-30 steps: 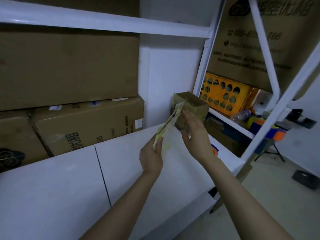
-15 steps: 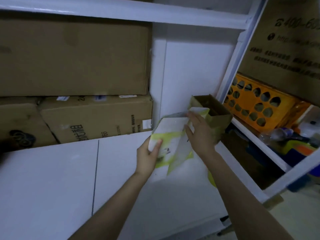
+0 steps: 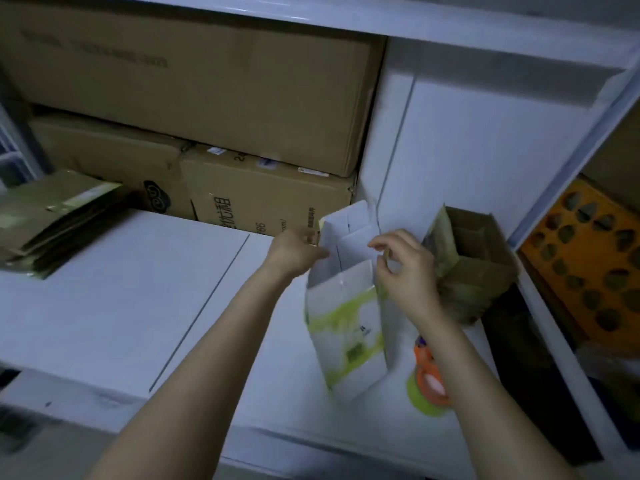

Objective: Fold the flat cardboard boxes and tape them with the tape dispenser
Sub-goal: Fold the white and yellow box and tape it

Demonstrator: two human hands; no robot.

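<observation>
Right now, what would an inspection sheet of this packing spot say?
Surface: white table, one dark seam line across it.
Job's things: white-and-green box opened up, standing on the table; orange tape dispenser lying right of it; stack of flat boxes at far left.
Clutter: open brown carton beside the box, on the right.
Hands: left hand grips the box's upper left edge; right hand pinches its upper right flap.
Cables: nothing seen.
Surroundings: large brown cartons stacked behind; orange crate at right.
</observation>
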